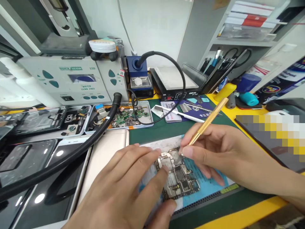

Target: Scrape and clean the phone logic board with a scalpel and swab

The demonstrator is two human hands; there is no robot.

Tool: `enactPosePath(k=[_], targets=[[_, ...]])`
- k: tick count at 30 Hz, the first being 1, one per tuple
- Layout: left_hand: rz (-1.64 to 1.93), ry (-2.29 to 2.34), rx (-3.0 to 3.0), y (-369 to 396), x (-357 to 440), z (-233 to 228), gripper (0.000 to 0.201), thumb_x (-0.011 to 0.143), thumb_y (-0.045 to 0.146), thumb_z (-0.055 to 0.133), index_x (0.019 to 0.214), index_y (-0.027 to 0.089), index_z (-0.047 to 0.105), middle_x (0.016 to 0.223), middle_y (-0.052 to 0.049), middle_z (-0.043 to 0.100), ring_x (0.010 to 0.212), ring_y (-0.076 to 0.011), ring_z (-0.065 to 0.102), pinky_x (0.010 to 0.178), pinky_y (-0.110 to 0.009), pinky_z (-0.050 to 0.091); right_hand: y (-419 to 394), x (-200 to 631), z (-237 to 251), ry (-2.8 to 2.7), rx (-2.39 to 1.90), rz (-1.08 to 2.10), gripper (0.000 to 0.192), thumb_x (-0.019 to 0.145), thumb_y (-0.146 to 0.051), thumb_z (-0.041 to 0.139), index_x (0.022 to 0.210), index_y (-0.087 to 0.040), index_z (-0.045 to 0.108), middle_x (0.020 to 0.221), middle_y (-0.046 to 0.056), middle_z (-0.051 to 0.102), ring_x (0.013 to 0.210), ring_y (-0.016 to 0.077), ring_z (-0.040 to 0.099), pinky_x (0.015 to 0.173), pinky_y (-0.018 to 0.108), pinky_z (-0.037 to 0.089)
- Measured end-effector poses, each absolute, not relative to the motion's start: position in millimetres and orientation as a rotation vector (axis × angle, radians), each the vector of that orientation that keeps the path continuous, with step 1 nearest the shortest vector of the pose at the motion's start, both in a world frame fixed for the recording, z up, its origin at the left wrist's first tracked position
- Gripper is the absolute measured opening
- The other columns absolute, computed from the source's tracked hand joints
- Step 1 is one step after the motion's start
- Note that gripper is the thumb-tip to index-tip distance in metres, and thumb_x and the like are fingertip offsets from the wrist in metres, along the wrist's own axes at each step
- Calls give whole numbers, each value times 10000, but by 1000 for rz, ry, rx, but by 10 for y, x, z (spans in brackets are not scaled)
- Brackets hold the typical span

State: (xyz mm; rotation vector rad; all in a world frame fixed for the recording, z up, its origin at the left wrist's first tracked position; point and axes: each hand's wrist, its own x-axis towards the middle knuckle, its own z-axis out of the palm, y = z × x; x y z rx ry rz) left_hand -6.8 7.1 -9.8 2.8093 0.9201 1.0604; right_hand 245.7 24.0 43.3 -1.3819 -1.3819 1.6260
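A phone circuit board [177, 178] lies on a blue work mat [209, 187] in front of me. My left hand [124, 190] rests flat on it, fingertips pressing the board's left edge. My right hand [214, 152] is shut on a gold-handled tool [208, 122], held like a pen. The tool's tip touches the upper part of the board, next to a metal shield; my thumb hides the tip itself.
A thick black hose [78, 149] crosses phones [33, 171] at the left. Behind stand a soldering station [71, 81], a blue iron stand [138, 74], a parts tray [124, 117], a black heating plate [172, 84]. Tweezers and a white tool [181, 114] lie on the green mat.
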Motion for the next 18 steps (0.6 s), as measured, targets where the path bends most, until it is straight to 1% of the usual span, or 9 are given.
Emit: enactPosePath(k=[3, 7, 9, 14, 16, 18], targets=[[1119, 919, 2858, 105, -55, -117, 270, 1038, 340, 538, 1194, 217, 721, 1249, -110, 762, 1202, -304, 692, 1034, -528, 610, 243, 2442, 438, -1393, -1391, 1605, 308, 850, -446, 879, 925, -211, 695, 492, -54, 568, 361, 59, 456, 322, 104, 393], [970, 892, 2900, 117, -58, -71, 269, 1034, 338, 560, 1188, 206, 737, 1255, -112, 780, 1171, -309, 733, 989, -518, 654, 242, 2432, 446, -1410, -1407, 1607, 298, 851, -427, 885, 933, -202, 708, 506, -59, 558, 377, 51, 452, 327, 92, 399], [1006, 897, 2903, 112, -55, -80, 280, 1040, 347, 543, 1164, 203, 749, 1236, -111, 789, 1155, -314, 742, 979, -520, 660, 238, 2429, 452, -1419, -1406, 1606, 292, 858, -424, 881, 942, -202, 710, 509, -63, 555, 379, 48, 448, 329, 88, 402], [1071, 907, 2875, 104, -41, -113, 311, 1045, 342, 506, 1135, 194, 764, 1229, -110, 789, 1137, -320, 742, 989, -527, 648, 236, 2406, 476, -1421, -1411, 1588, 298, 855, -409, 890, 945, -190, 709, 520, -65, 566, 375, 42, 456, 324, 78, 402], [1060, 931, 2860, 103, -40, -94, 301, 1043, 316, 512, 1137, 185, 766, 1246, -111, 783, 1152, -315, 732, 1013, -516, 635, 236, 2400, 478, -1412, -1417, 1576, 306, 841, -397, 904, 947, -185, 710, 533, -63, 576, 385, 48, 470, 321, 84, 418], [1060, 925, 2838, 96, -39, -72, 315, 1049, 332, 508, 1131, 180, 771, 1247, -113, 780, 1167, -313, 720, 1039, -509, 619, 234, 2405, 470, -1408, -1419, 1562, 304, 839, -387, 907, 952, -182, 714, 542, -61, 575, 401, 54, 479, 323, 91, 438]])
